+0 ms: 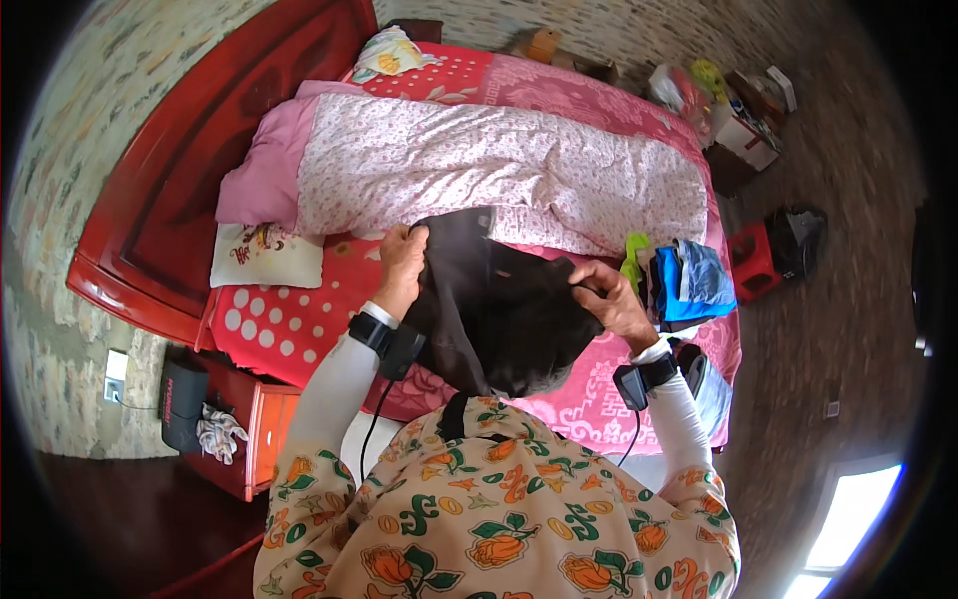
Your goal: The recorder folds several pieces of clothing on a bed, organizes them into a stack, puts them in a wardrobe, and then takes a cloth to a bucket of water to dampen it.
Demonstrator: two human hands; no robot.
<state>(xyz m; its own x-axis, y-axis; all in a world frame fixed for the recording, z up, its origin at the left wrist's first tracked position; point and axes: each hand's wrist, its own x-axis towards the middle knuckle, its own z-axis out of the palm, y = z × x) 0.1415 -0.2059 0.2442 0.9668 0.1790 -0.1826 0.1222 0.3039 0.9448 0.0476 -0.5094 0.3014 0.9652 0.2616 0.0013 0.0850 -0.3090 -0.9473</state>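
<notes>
A dark garment [516, 314] hangs spread between my two hands, in front of my body and over the near side of the bed. My left hand [402, 266] pinches its upper left edge. On the other side, my right hand [610, 299] has its fingers closed on the garment's right edge. The type of garment cannot be made out. Just right of my right hand lies a stack of folded clothes [692, 281], blue and grey, with a bright green item [635, 258] beside it.
A floral quilt [479, 150] lies along the bed, with a white pillow [267, 258] near the red headboard [172, 157]. More folded clothes [711, 397] rest at the bed's right edge. A red nightstand [232, 404] is at left; a red stool [752, 258] stands past the bed's foot.
</notes>
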